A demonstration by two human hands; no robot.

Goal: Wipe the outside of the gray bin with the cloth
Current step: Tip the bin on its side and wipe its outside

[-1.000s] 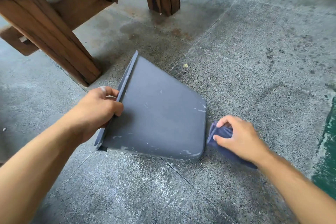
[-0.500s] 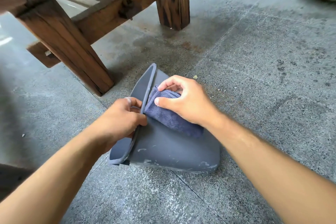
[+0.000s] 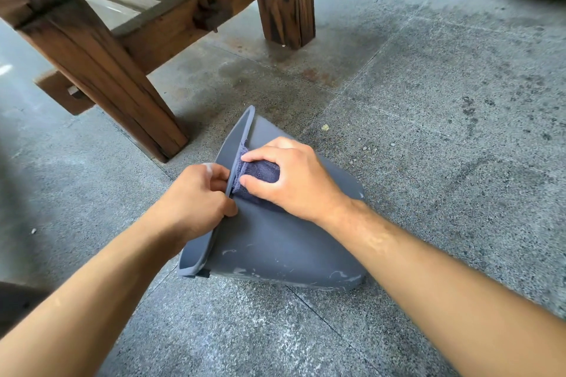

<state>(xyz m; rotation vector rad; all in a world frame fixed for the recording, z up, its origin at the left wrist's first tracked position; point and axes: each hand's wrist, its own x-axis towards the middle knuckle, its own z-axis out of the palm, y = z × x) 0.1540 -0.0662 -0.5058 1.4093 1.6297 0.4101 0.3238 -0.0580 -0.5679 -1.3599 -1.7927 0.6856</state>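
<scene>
No readable text, label, brand or number anywhere (bin, cloth, bench and floor all unmarked)

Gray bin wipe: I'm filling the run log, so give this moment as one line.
gray bin: on side, floor | left hand: grips rim | right hand: presses blue cloth under rim | smudges near base

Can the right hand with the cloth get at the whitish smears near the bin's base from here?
Probably yes. The right hand presses the cloth by the rim; the bin wall down to the smears lies bare.
</scene>
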